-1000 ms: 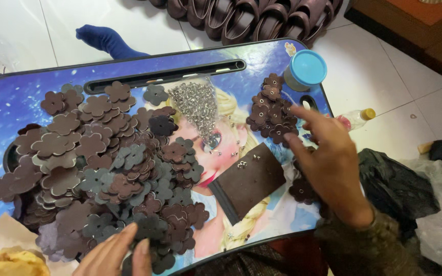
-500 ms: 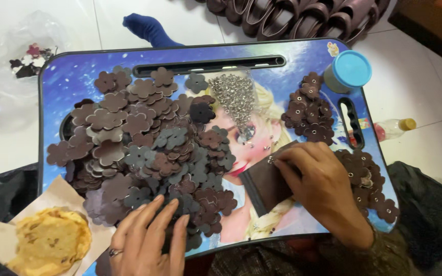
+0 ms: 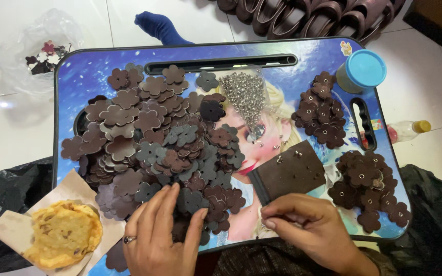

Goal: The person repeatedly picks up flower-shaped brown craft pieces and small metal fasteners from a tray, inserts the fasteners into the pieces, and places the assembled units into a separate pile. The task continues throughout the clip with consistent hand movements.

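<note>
My left hand lies flat, fingers spread, on the near edge of a big heap of brown and grey flower-shaped leather pieces on a blue lap tray. My right hand is at the tray's near edge, fingertips pinched together just below a dark brown leather square that carries a few small metal rivets. What the pinched fingers hold is too small to see. A pile of silver rivets lies at the tray's middle.
Two smaller piles of riveted flowers sit at the right. A blue-lidded jar stands at the far right corner. A cookie on paper lies at near left. Dark sandals line the floor beyond.
My right hand drew back from the right-hand flower pile to the near edge beside the leather square. My left hand slid further onto the heap. The camera view shifted.
</note>
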Available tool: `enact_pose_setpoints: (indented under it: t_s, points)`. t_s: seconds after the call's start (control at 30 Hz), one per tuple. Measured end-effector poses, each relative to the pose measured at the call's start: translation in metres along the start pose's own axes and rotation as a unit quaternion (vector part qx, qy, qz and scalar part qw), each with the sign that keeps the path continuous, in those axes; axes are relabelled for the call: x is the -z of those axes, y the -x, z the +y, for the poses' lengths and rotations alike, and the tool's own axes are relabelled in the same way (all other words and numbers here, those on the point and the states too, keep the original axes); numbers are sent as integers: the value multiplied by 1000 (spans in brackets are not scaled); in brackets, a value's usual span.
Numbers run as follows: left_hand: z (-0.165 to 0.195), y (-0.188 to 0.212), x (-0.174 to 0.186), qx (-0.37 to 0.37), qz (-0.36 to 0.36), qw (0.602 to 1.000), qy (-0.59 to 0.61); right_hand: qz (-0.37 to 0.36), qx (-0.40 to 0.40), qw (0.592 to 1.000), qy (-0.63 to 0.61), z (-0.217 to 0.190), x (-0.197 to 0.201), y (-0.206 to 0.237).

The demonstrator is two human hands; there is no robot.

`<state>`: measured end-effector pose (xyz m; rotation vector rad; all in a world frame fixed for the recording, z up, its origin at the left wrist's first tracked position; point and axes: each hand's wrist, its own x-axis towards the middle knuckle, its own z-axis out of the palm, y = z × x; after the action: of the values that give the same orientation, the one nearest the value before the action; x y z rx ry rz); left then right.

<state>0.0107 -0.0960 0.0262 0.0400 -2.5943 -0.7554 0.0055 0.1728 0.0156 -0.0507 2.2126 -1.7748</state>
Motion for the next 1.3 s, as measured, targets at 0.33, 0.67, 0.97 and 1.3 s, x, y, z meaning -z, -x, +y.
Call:
enact_pose_setpoints:
  t_s: [0.33,0.67,0.97,1.3]
  points:
    - [-18,22,-15,37,29,999,-11,-27,25,998,-45,16,-11,3]
    - [-51,60,-48,193,-39,949,246,4,-6,997,-83,20,-22,0]
    - [20,49,-45,157,-128,919,339,13,-31,971,-238,32,-15,7]
    - [40,55,-68,287,-96,842,447,13,-11,964,-266,35,-11,13]
